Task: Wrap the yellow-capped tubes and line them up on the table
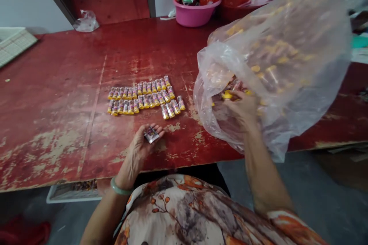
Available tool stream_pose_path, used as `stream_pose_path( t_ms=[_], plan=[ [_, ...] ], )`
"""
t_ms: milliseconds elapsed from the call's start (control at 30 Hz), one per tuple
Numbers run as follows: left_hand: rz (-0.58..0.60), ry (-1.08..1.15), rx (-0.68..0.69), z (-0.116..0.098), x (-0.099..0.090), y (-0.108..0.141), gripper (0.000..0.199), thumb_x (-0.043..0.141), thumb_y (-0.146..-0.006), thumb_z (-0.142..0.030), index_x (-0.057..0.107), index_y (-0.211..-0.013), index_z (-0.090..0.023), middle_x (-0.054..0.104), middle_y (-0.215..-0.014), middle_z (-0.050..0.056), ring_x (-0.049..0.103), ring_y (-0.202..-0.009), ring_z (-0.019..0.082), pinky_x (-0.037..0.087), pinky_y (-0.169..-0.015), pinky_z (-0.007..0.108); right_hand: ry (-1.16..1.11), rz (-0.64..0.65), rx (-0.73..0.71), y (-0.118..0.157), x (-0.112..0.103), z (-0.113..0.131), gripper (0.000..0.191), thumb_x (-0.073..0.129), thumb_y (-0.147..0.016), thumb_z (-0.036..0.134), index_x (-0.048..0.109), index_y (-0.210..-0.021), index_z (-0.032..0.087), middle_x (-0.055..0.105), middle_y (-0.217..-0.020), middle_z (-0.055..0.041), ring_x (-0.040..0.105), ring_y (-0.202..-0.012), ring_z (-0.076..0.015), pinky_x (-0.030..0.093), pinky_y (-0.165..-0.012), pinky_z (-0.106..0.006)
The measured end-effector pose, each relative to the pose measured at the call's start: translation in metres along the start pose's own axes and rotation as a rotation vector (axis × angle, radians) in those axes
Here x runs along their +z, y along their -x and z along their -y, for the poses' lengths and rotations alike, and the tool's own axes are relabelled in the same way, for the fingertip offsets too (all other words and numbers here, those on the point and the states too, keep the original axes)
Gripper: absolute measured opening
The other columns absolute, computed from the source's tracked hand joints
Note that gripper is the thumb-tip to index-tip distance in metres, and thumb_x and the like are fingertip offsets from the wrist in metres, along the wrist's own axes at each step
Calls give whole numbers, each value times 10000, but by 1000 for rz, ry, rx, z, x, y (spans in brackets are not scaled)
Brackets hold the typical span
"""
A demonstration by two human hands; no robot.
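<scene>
Well, from the head view, the left hand (138,148) is held low over the table (57,95), with the palm turned up and a jade bangle (119,187) on the wrist. Its fingers (145,132) are slightly spread and curled, and a small foil packet (151,134) sits at their tips. The thumb's exact contact with the packet is hard to make out.

The right hand (243,110) reaches into a large clear plastic bag (276,69), its fingers (234,98) pressed together and curled. A yellow-ended tube (227,95) shows right at those fingertips, but whether they pinch it cannot be told. More tubes crowd the bag around and beyond the fingers, blurred behind the film. The bag's lower edge rests on the table just below the right hand.

Ahead of the left fingers and a little apart from them, tubes (145,97) lie side by side on the table in two uneven rows, with a short third group at the right end. The tubes are small, wrapped and yellow at both ends.

Well beyond the fingers, a pink basin (194,13) holds crumpled bags at the table's far edge. A plastic scrap (86,22) lies farther off, past the left fingers. A pale mat (14,44) sits at the table's far left corner. Below the table edge, under the left wrist, is a white tray (73,194). Behind both wrists is a floral blouse (175,214).
</scene>
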State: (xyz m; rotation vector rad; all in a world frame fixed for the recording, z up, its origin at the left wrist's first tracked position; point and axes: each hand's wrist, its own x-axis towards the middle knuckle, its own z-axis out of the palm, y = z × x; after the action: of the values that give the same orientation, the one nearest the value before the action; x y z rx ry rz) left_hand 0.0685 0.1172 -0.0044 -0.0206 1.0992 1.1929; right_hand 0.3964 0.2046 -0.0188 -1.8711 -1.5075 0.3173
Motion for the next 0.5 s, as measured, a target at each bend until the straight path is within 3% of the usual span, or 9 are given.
stream_pose_path(
  t_ms=[67,133,200,267,333,433,500],
  plan=[
    [29,2,-39,8,-8,10,116,592,-772,-32,609,-875,-81,689,-859,126,690,-802,238,603,-752,406,-383,4,59,25,-14,4,349,490,-743,317,632,-1011,145,650,-843,-129,491,-511,-130,332,-444,-275],
    [78,-46,-5,16,-13,15,168,637,-755,-29,624,-918,-69,696,-891,138,695,-793,237,606,-734,374,-855,204,110,56,-18,21,259,488,-693,294,607,-902,198,625,-784,-76,366,-417,-81,226,-375,-249],
    [129,-85,25,22,-15,18,202,711,-733,-80,636,-921,-72,699,-880,128,696,-765,229,606,-719,351,-1125,437,164,88,-10,47,248,499,-635,262,580,-862,202,587,-702,-26,341,-409,-80,198,-366,-224],
    [151,-111,32,24,-16,20,233,765,-696,-122,644,-892,-84,701,-861,115,694,-744,225,606,-692,339,-1190,642,230,115,8,75,279,512,-616,272,586,-868,177,545,-616,-1,367,-425,-94,239,-384,-221],
    [148,-129,24,25,-16,23,250,797,-661,-146,645,-852,-89,701,-839,111,690,-717,221,601,-653,321,-1152,756,307,136,29,97,237,562,-630,310,596,-805,154,529,-573,6,377,-432,-92,258,-403,-222],
    [138,-128,41,24,-20,28,283,840,-603,-173,646,-791,-87,693,-768,94,674,-668,194,584,-628,284,-1033,774,372,153,49,114,247,673,-654,379,573,-677,154,521,-544,24,356,-425,-67,259,-415,-210],
    [124,-118,86,26,-24,30,328,875,-544,-195,642,-749,-90,674,-701,63,650,-618,164,567,-621,264,-954,781,355,159,54,119,282,721,-654,407,594,-692,158,529,-552,36,368,-435,-64,281,-423,-201]
  ],
)
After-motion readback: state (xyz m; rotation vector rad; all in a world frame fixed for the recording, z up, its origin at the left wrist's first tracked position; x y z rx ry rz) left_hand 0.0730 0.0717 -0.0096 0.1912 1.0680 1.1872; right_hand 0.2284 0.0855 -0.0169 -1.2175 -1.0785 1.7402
